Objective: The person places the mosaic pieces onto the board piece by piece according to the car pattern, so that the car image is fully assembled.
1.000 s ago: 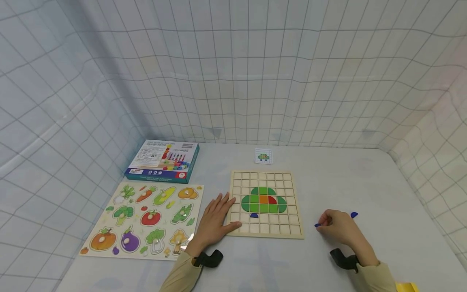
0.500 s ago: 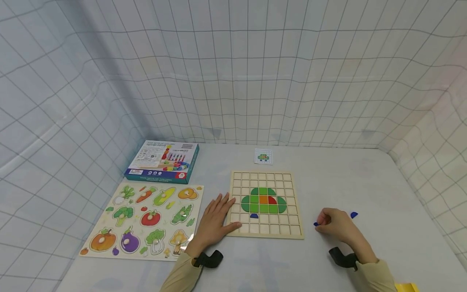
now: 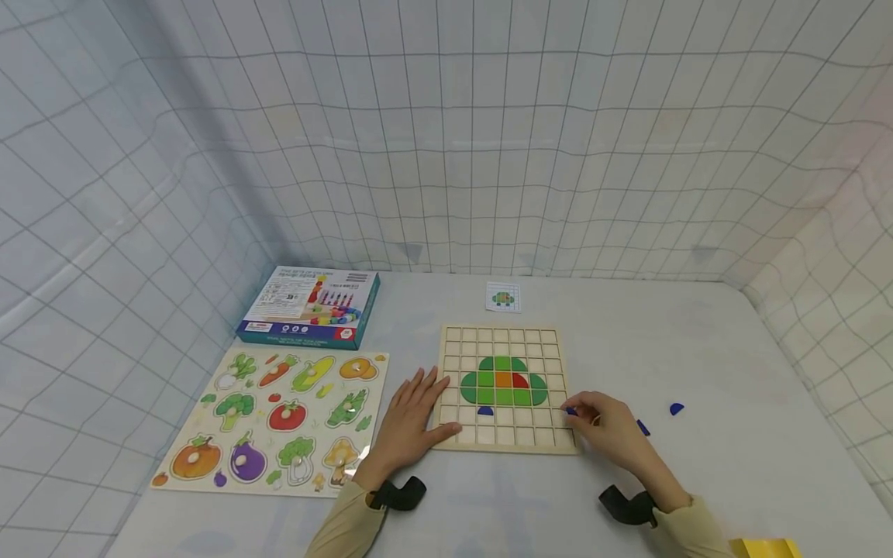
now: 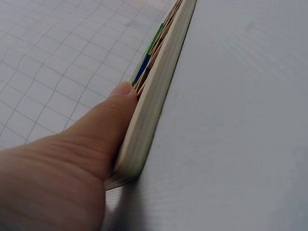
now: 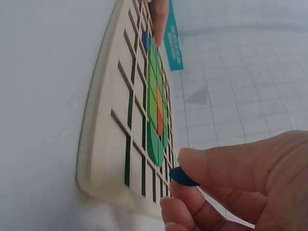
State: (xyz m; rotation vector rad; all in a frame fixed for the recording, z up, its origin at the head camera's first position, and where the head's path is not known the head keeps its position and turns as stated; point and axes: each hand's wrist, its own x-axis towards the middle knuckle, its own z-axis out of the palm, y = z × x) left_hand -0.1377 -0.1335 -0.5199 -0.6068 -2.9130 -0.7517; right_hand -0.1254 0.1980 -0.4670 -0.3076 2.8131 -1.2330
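A wooden grid board [image 3: 502,443] lies on the table, with green, orange and red tiles [image 3: 504,380] forming a rounded shape in its cells. Below that shape a blue half-round tile [image 3: 485,411] sits in one cell. My left hand [image 3: 410,425] lies flat with fingers spread on the board's left edge; its thumb [image 4: 103,122] rests over the rim in the left wrist view. Between thumb and fingertips my right hand [image 3: 605,428] pinches another blue half-round tile [image 5: 184,177], at the board's right edge.
Two more blue pieces, one tile [image 3: 643,428] beside the right hand and a half-round tile [image 3: 677,408], lie on the right. A small pattern card [image 3: 503,297] lies behind the board. Left are a vegetable puzzle [image 3: 279,422] and a boxed toy set [image 3: 310,308]. A yellow object [image 3: 766,549] shows bottom right.
My right hand has moved left to the board's edge with the pinched blue tile, uncovering another blue piece on the table. The left hand has stayed in place.
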